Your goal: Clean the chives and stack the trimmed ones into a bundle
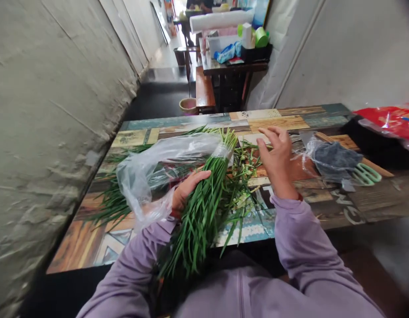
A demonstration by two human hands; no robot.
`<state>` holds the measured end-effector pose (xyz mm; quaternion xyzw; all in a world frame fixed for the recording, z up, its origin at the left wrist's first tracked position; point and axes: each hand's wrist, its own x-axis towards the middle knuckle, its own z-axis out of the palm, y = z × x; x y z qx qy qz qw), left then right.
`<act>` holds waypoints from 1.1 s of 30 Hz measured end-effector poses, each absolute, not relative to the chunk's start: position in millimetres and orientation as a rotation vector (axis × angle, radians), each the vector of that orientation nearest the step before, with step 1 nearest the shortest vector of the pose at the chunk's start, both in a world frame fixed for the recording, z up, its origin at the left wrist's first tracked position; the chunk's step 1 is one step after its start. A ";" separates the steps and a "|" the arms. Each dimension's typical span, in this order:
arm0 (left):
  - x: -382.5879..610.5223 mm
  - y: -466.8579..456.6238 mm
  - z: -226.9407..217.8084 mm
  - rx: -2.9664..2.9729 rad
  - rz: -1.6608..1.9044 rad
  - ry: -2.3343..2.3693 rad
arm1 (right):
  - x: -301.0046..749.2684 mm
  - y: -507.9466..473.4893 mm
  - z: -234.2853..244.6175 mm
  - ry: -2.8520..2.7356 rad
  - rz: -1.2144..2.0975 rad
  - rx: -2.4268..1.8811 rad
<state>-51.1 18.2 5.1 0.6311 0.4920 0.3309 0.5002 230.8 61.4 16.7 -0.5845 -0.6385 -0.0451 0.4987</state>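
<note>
A thick bunch of garlic chives (204,198) is held tilted across the table's near edge, its pale cut ends up and its green leaves hanging toward me. My left hand (187,190) is wrapped round the bunch from the left, thumb on top. A clear band circles the stems near their pale ends. My right hand (277,154) is raised to the right of the stems, fingers apart and holding nothing. Behind my left wrist lies a clear plastic bag (138,172), with more chives (113,198) beside and under it. Loose trimmed scraps (247,165) lie between my hands.
On the right lie a dark cloth (336,157) in clear plastic, a pale green slotted handle (366,174) and a red plastic bag (389,119). Beyond the patchwork table (75,245) stand a bench (204,88), a basket (188,105) and a second, laden table (235,67). Walls flank both sides.
</note>
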 end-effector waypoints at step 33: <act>-19.6 13.3 10.1 1.221 0.776 0.997 | 174.0 38.1 19.9 -1.452 0.825 -1.004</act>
